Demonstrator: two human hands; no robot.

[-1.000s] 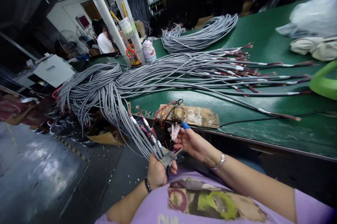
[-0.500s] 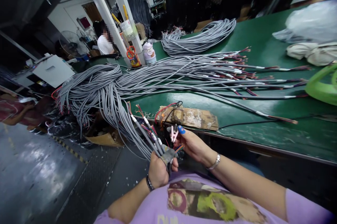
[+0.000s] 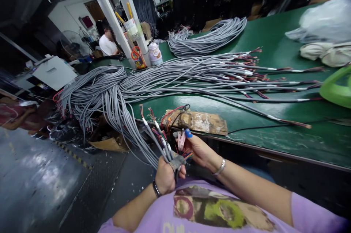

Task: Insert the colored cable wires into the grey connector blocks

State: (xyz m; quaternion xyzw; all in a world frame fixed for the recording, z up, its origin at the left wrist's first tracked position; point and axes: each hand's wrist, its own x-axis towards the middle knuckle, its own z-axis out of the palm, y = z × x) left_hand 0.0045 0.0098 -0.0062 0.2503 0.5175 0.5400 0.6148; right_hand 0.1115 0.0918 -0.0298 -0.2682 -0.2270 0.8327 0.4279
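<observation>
My left hand (image 3: 165, 176) is closed around a bunch of grey cable ends (image 3: 155, 140) that stick up with stripped coloured wires at their tips. A grey wrap covers its thumb. My right hand (image 3: 199, 149) is just right of it, fingers pinched on a small pink-and-white clip tool (image 3: 181, 139); a blue cap sits on its fingertip. Coloured wire strands (image 3: 187, 156) fan out between the two hands. The held cables run up left into a big grey cable heap (image 3: 93, 94) draped over the table edge.
A green table (image 3: 246, 119) carries long grey cables (image 3: 219, 76) with stripped ends, a coil (image 3: 208, 37) at the back, a taped cardboard pad (image 3: 200, 121), a green plastic object (image 3: 336, 87) and white bags (image 3: 323, 21). A person (image 3: 107, 43) sits far left beyond white posts (image 3: 109, 10).
My right hand has drawn slightly closer to my left hand and the cable ends. The view has shifted a little; the grips have not changed.
</observation>
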